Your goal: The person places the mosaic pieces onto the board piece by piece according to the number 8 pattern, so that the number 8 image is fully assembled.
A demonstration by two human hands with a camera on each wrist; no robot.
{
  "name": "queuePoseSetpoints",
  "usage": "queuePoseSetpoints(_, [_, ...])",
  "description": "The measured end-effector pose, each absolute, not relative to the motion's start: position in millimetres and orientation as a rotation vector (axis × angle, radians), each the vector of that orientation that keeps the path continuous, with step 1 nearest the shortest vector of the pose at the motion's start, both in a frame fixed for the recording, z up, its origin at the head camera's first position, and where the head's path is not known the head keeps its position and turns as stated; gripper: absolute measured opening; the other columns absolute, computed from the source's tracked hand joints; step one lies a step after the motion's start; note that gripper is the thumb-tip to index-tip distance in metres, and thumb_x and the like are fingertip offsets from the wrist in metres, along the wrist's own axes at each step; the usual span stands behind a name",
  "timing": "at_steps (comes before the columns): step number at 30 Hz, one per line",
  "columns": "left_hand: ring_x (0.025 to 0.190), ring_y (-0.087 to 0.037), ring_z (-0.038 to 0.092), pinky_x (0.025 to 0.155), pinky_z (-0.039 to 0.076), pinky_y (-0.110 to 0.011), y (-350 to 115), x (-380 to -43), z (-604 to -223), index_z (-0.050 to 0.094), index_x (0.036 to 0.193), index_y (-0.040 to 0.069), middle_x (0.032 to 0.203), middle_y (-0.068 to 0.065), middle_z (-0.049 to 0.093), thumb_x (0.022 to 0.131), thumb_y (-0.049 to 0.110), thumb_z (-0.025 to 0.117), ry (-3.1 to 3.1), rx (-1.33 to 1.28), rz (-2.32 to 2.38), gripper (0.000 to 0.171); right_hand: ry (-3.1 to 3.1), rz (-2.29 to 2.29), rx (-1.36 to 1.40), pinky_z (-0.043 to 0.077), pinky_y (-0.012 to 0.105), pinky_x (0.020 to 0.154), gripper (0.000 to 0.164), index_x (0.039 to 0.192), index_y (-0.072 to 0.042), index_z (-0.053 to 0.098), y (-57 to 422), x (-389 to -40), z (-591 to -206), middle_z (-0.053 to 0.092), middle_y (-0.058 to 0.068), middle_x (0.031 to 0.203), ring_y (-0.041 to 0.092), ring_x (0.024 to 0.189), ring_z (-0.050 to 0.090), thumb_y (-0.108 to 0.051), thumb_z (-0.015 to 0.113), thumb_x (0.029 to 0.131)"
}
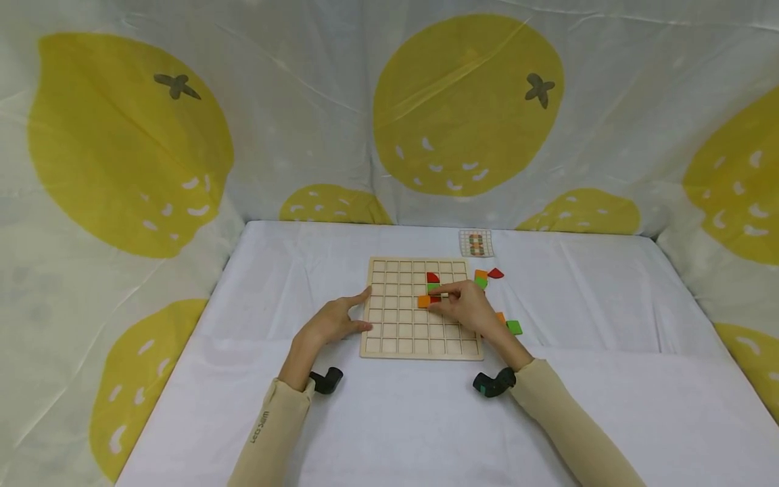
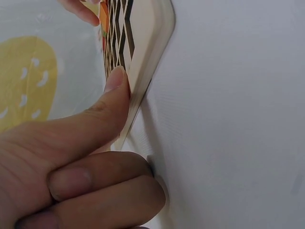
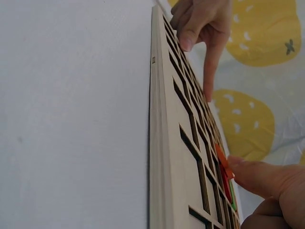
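Observation:
A square wooden grid board lies on the white cloth. My right hand is over its right half, pinching an orange square tile between thumb and index finger. In the right wrist view the orange tile stands tilted at the thumb tip, over the grid. Beside it on the board sit a red rounded piece, a green piece and another red piece, partly hidden by the fingers. My left hand touches the board's left edge with thumb and index fingertip spread apart; its other fingers are curled.
Right of the board lie loose pieces: an orange one, a red one and a green square, with others partly behind the right hand. A small pattern card lies behind the board. Lemon-print cloth hangs around the table.

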State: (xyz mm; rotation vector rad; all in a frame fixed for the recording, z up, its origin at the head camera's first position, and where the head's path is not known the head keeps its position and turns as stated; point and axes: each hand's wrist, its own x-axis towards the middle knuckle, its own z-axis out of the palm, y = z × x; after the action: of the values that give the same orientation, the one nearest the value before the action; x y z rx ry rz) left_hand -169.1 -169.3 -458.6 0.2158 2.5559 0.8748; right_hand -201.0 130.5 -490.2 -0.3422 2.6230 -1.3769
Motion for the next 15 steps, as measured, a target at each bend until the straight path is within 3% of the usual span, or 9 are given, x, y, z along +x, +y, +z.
queuePoseSetpoints(2, [0.13, -0.038, 0.058, 0.11, 0.044, -0.053, -170.3, -169.4, -458.0, 0.03, 0.164, 0.023, 0.153, -0.027, 0.05, 0.095, 0.029, 0.076, 2.558, 0.224, 0.863, 0.083, 2.622, -1.383, -0.347, 0.021, 0.023, 0.049, 0.026, 0.111, -0.012, 0.082, 130.4, -201.2, -490.2, 0.033, -0.003, 0.057, 0.013, 0.051, 0.029, -0.023, 0.086, 0.087])
queuePoseSetpoints(4, [0.109, -0.034, 0.063, 0.104, 0.047, -0.051, -170.8, -169.4, -457.4, 0.03, 0.164, 0.024, 0.144, -0.028, 0.058, 0.094, 0.029, 0.077, 2.557, 0.225, 0.857, 0.084, 2.623, -1.381, -0.356, 0.021, 0.023, 0.048, 0.026, 0.111, -0.012, 0.082, 130.1, -201.4, -489.8, 0.033, -0.003, 0.056, 0.013, 0.051, 0.029, -0.023, 0.085, 0.087])
queuePoseSetpoints(6, [0.109, -0.034, 0.064, 0.105, 0.047, -0.051, -171.2, -169.8, -457.3, 0.03, 0.164, 0.023, 0.143, -0.028, 0.058, 0.094, 0.029, 0.077, 2.556, 0.233, 0.856, 0.084, 2.627, -1.371, -0.363, 0.021, 0.023, 0.048, 0.026, 0.111, -0.012, 0.082, 129.6, -201.6, -489.7, 0.033, -0.003, 0.056, 0.013, 0.051, 0.029, -0.023, 0.085, 0.087])
queuePoseSetpoints(8, [0.129, -0.038, 0.059, 0.111, 0.044, -0.053, -171.0, -170.2, -457.2, 0.029, 0.164, 0.024, 0.151, -0.026, 0.053, 0.094, 0.029, 0.077, 2.55, 0.229, 0.864, 0.085, 2.642, -1.349, -0.374, 0.021, 0.022, 0.048, 0.026, 0.111, -0.012, 0.082, 128.9, -202.0, -489.7, 0.033, -0.003, 0.056, 0.012, 0.05, 0.029, -0.023, 0.085, 0.087])
queuePoseSetpoints(10, [0.138, -0.04, 0.053, 0.113, 0.042, -0.054, -171.1, -170.6, -457.8, 0.029, 0.164, 0.024, 0.158, -0.025, 0.044, 0.094, 0.028, 0.077, 2.553, 0.236, 0.862, 0.085, 2.652, -1.336, -0.375, 0.021, 0.022, 0.048, 0.027, 0.111, -0.012, 0.082, 128.1, -202.5, -490.2, 0.033, -0.004, 0.055, 0.012, 0.05, 0.029, -0.023, 0.086, 0.087])
queuePoseSetpoints(15, [0.129, -0.039, 0.059, 0.11, 0.045, -0.054, -170.8, -171.1, -458.8, 0.029, 0.164, 0.022, 0.157, -0.026, 0.044, 0.094, 0.028, 0.076, 2.557, 0.249, 0.849, 0.084, 2.659, -1.323, -0.399, 0.021, 0.022, 0.048, 0.027, 0.111, -0.011, 0.082, 125.7, -203.0, -491.5, 0.035, -0.003, 0.055, 0.012, 0.05, 0.031, -0.022, 0.085, 0.087])
